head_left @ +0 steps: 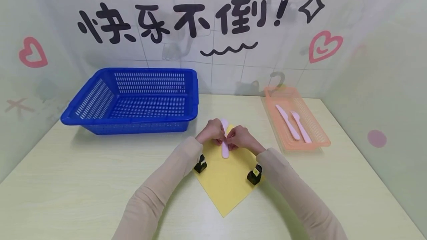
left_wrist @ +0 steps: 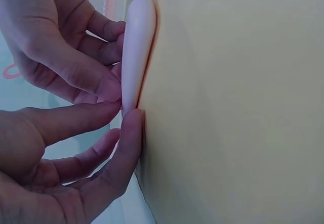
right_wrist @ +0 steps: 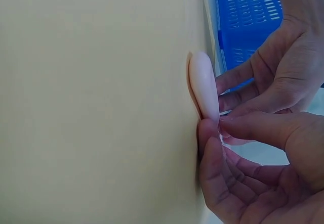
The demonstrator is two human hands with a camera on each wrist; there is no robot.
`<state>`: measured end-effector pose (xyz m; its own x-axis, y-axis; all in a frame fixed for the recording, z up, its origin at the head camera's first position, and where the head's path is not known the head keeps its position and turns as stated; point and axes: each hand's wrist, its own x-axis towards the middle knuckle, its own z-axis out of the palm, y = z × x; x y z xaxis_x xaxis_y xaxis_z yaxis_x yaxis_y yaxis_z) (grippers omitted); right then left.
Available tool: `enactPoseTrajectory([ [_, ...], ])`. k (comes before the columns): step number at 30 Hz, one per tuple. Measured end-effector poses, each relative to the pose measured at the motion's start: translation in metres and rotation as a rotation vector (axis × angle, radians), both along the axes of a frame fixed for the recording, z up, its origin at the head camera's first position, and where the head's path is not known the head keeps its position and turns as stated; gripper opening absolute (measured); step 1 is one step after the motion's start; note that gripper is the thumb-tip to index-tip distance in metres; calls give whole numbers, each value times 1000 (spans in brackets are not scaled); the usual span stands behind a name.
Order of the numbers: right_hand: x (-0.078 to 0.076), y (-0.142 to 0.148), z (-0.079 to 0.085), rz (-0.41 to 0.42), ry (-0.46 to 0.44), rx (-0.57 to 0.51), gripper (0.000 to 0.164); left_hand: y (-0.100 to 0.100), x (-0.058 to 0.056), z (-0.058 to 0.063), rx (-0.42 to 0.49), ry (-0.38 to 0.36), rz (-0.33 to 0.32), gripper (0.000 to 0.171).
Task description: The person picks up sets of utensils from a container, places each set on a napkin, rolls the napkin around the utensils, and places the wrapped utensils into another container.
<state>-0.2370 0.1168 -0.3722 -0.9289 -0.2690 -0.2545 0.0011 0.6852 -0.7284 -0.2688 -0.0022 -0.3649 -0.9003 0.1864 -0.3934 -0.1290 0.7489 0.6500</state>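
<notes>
A pink plastic knife (head_left: 225,153) lies lengthwise over the upper part of a yellow square sheet (head_left: 225,192), which is turned corner toward me. The rounded handle points toward me and the blade away. My left hand (head_left: 213,130) pinches at the knife's middle from the left. From the right, my right hand (head_left: 241,137) pinches at the same spot, so both hands' fingertips meet there. In the left wrist view the handle (left_wrist: 137,44) stands out past the fingers, close over the sheet (left_wrist: 238,102). The fingers cover the neck between handle and blade.
A blue perforated basket (head_left: 133,122) stands at the back left of the table (head_left: 83,180). At the back right is an orange basket (head_left: 321,129) with two pink knives (head_left: 288,122) in it. A patterned curtain (head_left: 186,53) hangs behind.
</notes>
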Motion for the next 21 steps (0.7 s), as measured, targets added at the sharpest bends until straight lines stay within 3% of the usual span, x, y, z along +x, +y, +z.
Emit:
enactPoseTrajectory([
  [3, 1, 3, 2, -4, -4, -9, 14, 1, 0, 1, -9, 17, -16, 12],
  [9, 2, 13, 5, -2, 36, -2, 16, 0, 6, 4, -90, 190, -117, 18],
  [12, 4, 18, 9, 0, 75, -3, 16, 6, -33, -42, -116, 338, -176, 18],
  [14, 5, 23, 12, 2, 100, -13, 15, 11, -53, -68, -99, 454, -214, 17],
  [16, 6, 29, 16, -12, 115, -33, 16, 17, -63, -78, -55, 485, -242, 17],
  [21, 7, 45, 28, -55, 166, -65, 17, 25, -9, -11, 108, 463, -241, 20],
])
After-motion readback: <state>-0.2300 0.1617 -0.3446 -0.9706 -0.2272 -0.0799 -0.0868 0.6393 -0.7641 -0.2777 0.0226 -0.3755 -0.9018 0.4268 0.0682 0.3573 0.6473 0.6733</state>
